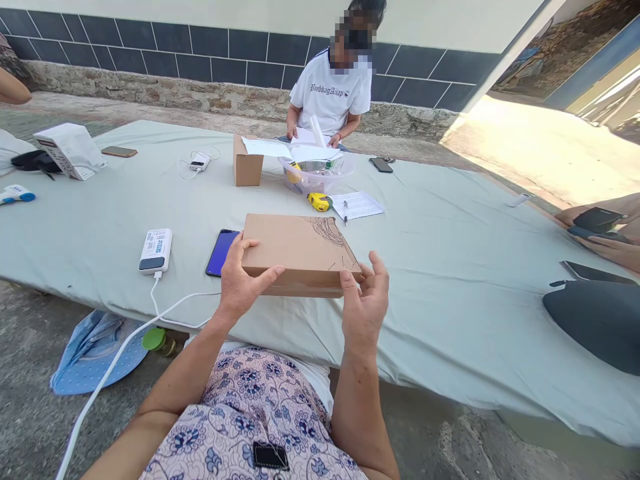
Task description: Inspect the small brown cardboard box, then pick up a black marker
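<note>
Between my two hands is a flat brown cardboard box [295, 243], its top marked with dark scribbled curves at the far right corner. My left hand [243, 273] grips the left end, thumb along the front edge and fingers over the top. At the right front corner, my right hand [365, 293] holds the box with the thumb on the front; some of its fingers are hidden behind. A phone with a blue screen [221, 252] lies just left of the box, partly behind my left hand. Whether the box touches the table is hard to tell.
A white power bank [156, 251] with a cable lies left. Beyond the box are a yellow tape measure [319, 202], a paper with a pen [357, 205], a plastic basin [320, 179] and an upright carton [247, 167]. A person [330, 93] sits opposite; a dark cap [595, 320] lies right.
</note>
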A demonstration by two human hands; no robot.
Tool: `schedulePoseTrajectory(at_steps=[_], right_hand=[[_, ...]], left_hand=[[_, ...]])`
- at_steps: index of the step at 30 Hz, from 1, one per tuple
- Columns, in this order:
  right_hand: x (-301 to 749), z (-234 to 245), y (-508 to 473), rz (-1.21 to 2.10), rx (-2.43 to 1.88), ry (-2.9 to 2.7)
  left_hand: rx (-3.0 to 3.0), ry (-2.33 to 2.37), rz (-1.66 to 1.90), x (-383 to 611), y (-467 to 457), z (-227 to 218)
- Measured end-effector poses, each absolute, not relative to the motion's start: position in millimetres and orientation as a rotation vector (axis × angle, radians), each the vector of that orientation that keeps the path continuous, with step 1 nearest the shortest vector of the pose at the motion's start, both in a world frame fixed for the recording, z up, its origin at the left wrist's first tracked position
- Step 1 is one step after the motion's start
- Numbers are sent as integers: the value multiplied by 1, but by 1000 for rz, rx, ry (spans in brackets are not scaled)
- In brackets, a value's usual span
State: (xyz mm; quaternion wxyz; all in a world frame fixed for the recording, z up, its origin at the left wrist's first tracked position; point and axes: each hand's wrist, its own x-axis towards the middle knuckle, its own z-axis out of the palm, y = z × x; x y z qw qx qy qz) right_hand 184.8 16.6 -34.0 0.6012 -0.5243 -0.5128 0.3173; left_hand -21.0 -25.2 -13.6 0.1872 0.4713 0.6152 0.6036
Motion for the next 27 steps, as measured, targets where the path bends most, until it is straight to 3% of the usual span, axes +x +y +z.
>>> schedulePoseTrajectory(at_steps=[22, 27], right_hand=[[203, -30, 18, 568, -756, -1353], [206, -32, 20, 482, -858, -1321]], left_hand=[[620, 1246, 1670, -41, -3, -29], [675, 1225, 1536, -41, -5, -31]])
